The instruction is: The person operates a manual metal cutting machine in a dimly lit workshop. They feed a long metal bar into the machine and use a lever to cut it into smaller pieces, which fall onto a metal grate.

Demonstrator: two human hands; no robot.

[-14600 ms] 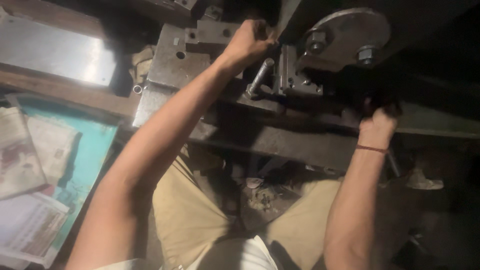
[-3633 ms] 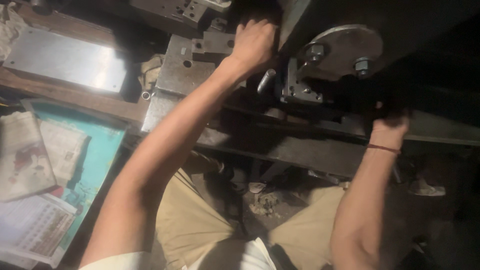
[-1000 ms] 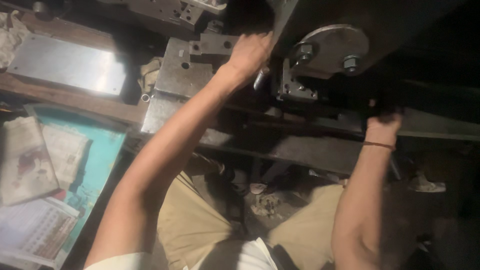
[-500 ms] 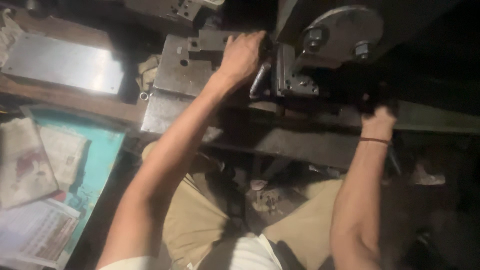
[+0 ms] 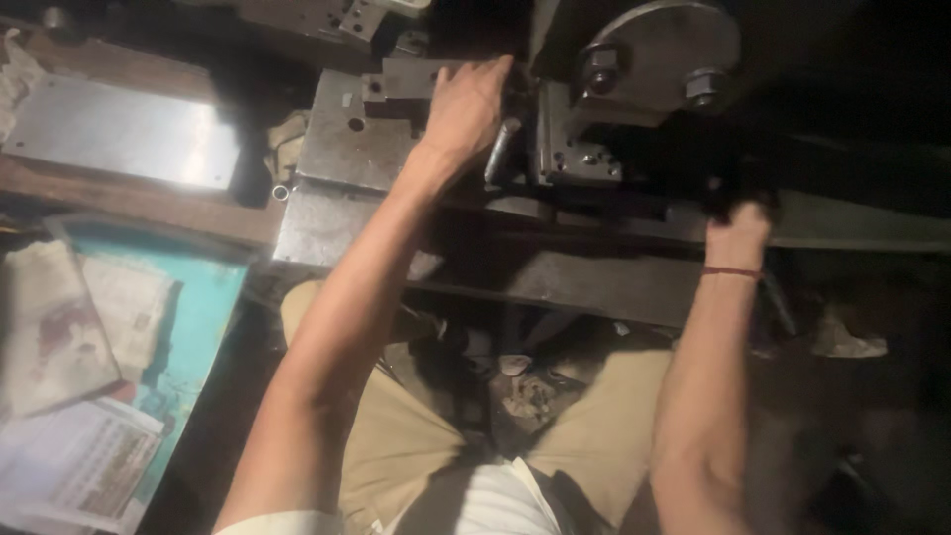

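The grey steel die block (image 5: 555, 149) sits at the middle of the dark machine bed, under the round grey metal flywheel plate with two hex nuts (image 5: 659, 54). Just left of the block a short bright metal pin (image 5: 498, 151) leans up against it. The left hand (image 5: 468, 104) lies over the stepped grey steel plate (image 5: 391, 99) beside that pin, fingers spread and reaching toward the dark gap in front of the die block; whether the fingertips pinch anything there is hidden, so I cannot tell if it grips. The right hand (image 5: 735, 213), a thin red thread band on its wrist, reaches up into the shadow at the right of the block, and its fingers are lost in the dark, so their hold cannot be told either.

Further left, a flat shiny rectangular metal sheet (image 5: 124, 144) lies on the worn wooden bench (image 5: 129, 198), with worn papers on a turquoise board (image 5: 149, 327) below it. The person's tan trousers (image 5: 396, 446) show beneath the bed.

The risk, as I judge it, is to the left fingers: they are very near the die, and if the machine cycles while they are there they could be crushed. The dim light makes misjudging that gap more likely
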